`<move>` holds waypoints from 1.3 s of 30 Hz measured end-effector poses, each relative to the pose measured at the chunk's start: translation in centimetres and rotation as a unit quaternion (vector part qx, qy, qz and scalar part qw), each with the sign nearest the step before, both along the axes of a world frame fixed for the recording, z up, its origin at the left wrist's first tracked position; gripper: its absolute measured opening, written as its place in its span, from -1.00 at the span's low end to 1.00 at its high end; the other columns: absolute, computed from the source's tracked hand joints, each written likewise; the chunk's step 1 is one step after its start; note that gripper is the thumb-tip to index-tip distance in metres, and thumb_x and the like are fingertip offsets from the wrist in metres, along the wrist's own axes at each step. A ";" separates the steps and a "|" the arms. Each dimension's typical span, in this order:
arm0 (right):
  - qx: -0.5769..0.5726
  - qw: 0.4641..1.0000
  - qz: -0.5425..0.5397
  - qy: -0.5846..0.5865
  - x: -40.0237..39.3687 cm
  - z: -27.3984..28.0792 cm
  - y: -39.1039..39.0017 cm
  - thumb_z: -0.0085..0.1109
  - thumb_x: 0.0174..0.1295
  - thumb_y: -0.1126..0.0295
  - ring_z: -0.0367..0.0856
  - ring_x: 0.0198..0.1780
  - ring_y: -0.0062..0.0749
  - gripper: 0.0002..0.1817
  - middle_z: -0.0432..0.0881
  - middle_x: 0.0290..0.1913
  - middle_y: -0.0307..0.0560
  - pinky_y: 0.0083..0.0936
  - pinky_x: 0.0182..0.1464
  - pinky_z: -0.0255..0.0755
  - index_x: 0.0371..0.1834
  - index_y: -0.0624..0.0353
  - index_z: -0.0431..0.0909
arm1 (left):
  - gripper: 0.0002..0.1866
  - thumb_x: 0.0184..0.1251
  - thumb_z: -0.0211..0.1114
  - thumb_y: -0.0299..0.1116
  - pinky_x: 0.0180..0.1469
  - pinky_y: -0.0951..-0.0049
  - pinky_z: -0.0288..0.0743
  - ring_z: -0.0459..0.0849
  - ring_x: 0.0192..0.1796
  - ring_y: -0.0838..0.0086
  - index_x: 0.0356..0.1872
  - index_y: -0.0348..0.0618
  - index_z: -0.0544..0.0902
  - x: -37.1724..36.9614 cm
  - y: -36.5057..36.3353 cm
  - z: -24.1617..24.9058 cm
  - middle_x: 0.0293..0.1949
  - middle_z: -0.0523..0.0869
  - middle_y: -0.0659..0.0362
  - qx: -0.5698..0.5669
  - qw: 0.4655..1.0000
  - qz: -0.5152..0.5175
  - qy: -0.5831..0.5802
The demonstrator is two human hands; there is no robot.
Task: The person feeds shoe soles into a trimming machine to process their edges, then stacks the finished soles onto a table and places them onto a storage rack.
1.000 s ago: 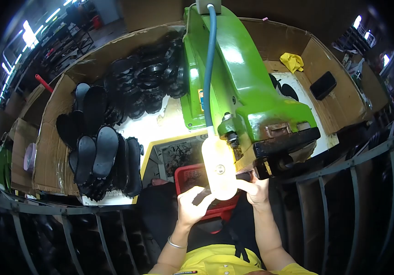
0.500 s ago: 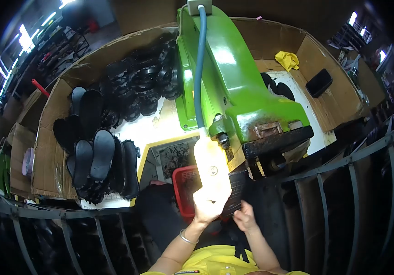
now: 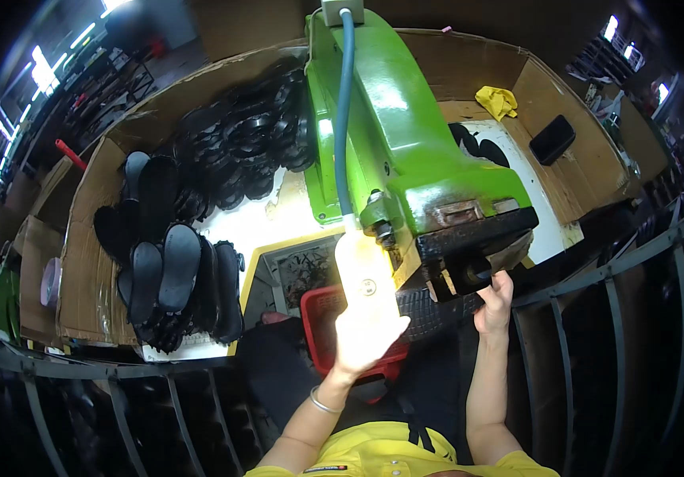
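Observation:
A black textured sole (image 3: 437, 312) lies under the dark head of the green machine (image 3: 429, 151), turned sideways. My right hand (image 3: 497, 304) has its fingers closed on the sole's right end, close beside the machine head. On the sole's left side is my left hand (image 3: 367, 338), below the bright lamp (image 3: 366, 274); glare washes out its fingers, and only a thumb pointing right shows clearly. Behind and below the left hand stands a red basket (image 3: 314, 338).
Black soles (image 3: 179, 270) stand and lie in piles on the white table at left, inside cardboard walls (image 3: 83, 246). At right are a yellow cloth (image 3: 497, 103) and a black tray-like object (image 3: 553, 141). A metal rail (image 3: 612, 274) runs across the front.
My right hand has moved right and up to the machine head. The sole has turned from upright to sideways beneath it. My left hand has shifted slightly, its thumb now out to the right.

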State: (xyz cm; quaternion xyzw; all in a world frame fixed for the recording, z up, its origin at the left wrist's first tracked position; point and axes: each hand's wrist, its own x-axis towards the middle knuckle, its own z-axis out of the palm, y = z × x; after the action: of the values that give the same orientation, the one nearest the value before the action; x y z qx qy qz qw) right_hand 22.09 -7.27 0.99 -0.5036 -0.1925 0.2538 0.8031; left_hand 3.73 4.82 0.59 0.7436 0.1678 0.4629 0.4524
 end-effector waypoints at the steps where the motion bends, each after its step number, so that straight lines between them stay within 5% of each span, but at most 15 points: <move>1: -0.010 1.000 0.026 -0.006 0.2 0.0 0.1 0.28 0.09 0.50 0.51 -0.47 -0.70 -0.74 0.58 -0.33 -0.16 -0.77 -0.55 0.36 -0.19 0.27 0.43 | -0.69 0.03 0.48 -0.46 -0.21 0.45 0.56 0.64 -0.34 0.48 -0.20 -0.32 0.64 -0.3 0.3 0.4 -0.28 0.70 0.15 0.001 1.000 0.007 0.000; 6: -0.013 0.997 0.080 0.004 -2.4 0.7 1.6 0.29 0.13 0.50 0.49 -0.56 -0.67 -0.60 0.59 -0.28 -0.14 -0.81 -0.72 0.29 0.01 0.34 0.40 | -0.66 -0.01 0.49 -0.53 -0.09 0.49 0.57 0.69 -0.22 0.48 -0.18 -0.40 0.63 -3.9 3.3 0.5 -0.22 0.72 0.06 -0.181 0.981 -0.062 0.018; 10: -0.050 0.993 0.102 -0.023 -5.1 0.8 2.5 0.27 0.09 0.57 0.60 -0.42 -0.56 -0.63 0.60 -0.25 -0.06 -0.69 -0.64 0.52 -0.03 0.31 0.39 | -0.65 -0.05 0.46 -0.64 -0.07 0.45 0.57 0.68 -0.21 0.46 -0.18 -0.40 0.57 -6.5 4.5 -0.1 -0.25 0.70 0.05 -0.303 0.950 -0.055 -0.058; 15: -0.084 0.987 0.131 -0.041 -7.1 2.4 3.5 0.36 -0.01 0.66 0.60 -0.34 -0.61 -0.50 0.61 -0.18 -0.10 -0.72 -0.50 0.52 0.03 0.33 0.39 | -0.72 -0.08 0.40 -0.71 -0.19 0.55 0.51 0.60 -0.33 0.56 -0.30 -0.34 0.55 -8.8 4.0 -2.7 -0.36 0.63 0.17 -0.345 0.935 -0.016 -0.077; 20: -0.082 0.958 0.075 -0.264 -6.8 -1.1 3.8 0.50 -0.11 0.60 0.60 -0.31 -0.62 -0.41 0.63 -0.15 -0.08 -0.72 -0.34 0.51 0.03 0.34 0.41 | -0.75 0.00 0.47 -0.59 -0.21 0.55 0.52 0.62 -0.30 0.58 -0.30 -0.29 0.59 -9.4 2.7 -4.3 -0.38 0.65 0.18 -0.285 0.942 -0.140 0.113; 24: -0.111 0.965 0.043 -0.232 -7.9 0.1 4.1 0.50 -0.13 0.62 0.57 -0.27 -0.62 -0.39 0.60 -0.17 -0.11 -0.73 -0.30 0.48 0.01 0.29 0.37 | -0.67 0.10 0.43 -0.51 -0.05 0.43 0.51 0.62 -0.15 0.40 -0.09 -0.30 0.60 -4.3 1.1 0.7 -0.19 0.66 0.12 -0.066 0.970 -0.139 0.190; 25: -0.110 0.967 0.030 -0.228 -8.2 0.5 4.2 0.50 -0.13 0.63 0.56 -0.26 -0.61 -0.39 0.59 -0.18 -0.12 -0.74 -0.29 0.46 0.00 0.28 0.35 | -0.63 0.08 0.47 -0.43 -0.19 0.47 0.50 0.62 -0.23 0.44 -0.09 -0.30 0.59 -2.9 0.8 -1.0 -0.24 0.66 0.11 -0.174 0.967 -0.129 0.136; 28: -0.068 0.981 -0.042 -0.175 -8.3 -3.4 2.9 0.43 -0.05 0.64 0.52 -0.30 -0.55 -0.45 0.56 -0.25 -0.19 -0.69 -0.28 0.44 0.00 0.27 0.33 | -0.73 0.10 0.46 -0.42 -0.37 0.53 0.47 0.64 -0.35 0.51 -0.20 -0.28 0.65 -1.0 0.9 -1.7 -0.36 0.69 0.14 -0.019 0.988 -0.067 0.134; 31: -0.071 0.990 -0.004 -0.124 -9.3 -5.4 1.0 0.39 0.02 0.62 0.55 -0.21 -0.54 -0.51 0.57 -0.20 -0.15 -0.60 -0.14 0.47 -0.01 0.29 0.35 | -0.84 0.11 0.45 -0.45 -0.45 0.55 0.44 0.64 -0.44 0.53 -0.31 -0.26 0.68 0.2 0.8 -1.4 -0.44 0.71 0.17 0.090 0.984 -0.014 0.152; 33: -0.087 0.990 0.102 -0.036 -11.0 -8.5 -0.8 0.33 0.09 0.61 0.58 -0.09 -0.50 -0.57 0.59 -0.11 -0.11 -0.53 0.03 0.45 0.02 0.33 0.39 | -0.88 0.11 0.45 -0.45 -0.48 0.54 0.43 0.63 -0.49 0.52 -0.39 -0.25 0.70 0.4 0.5 -2.3 -0.50 0.71 0.17 0.002 0.989 -0.056 0.136; 35: -0.092 0.982 0.166 0.012 -12.1 -11.3 -2.7 0.24 0.15 0.66 0.57 0.02 -0.46 -0.62 0.61 -0.03 -0.09 -0.51 0.09 0.44 0.05 0.39 0.44 | -0.81 0.14 0.41 -0.53 -0.31 0.57 0.51 0.67 -0.31 0.52 -0.21 -0.29 0.66 -0.1 0.1 -4.0 -0.31 0.72 0.14 0.019 0.987 -0.066 0.146; 39: -0.069 0.984 0.120 0.108 -10.7 -10.4 -5.1 0.23 0.13 0.67 0.60 -0.13 -0.52 -0.77 0.64 -0.15 -0.08 -0.52 -0.01 0.49 -0.15 0.31 0.48 | -0.69 0.15 0.36 -0.64 -0.10 0.59 0.54 0.65 -0.14 0.52 -0.06 -0.33 0.58 -1.2 -0.5 -5.8 -0.14 0.69 0.13 -0.079 0.985 -0.090 0.122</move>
State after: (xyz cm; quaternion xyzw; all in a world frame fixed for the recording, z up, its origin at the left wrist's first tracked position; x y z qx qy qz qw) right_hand 11.38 -12.34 -9.43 -0.5011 -0.1458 0.4137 0.7460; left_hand 2.51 4.36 -5.17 0.7686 0.1902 0.3109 0.5257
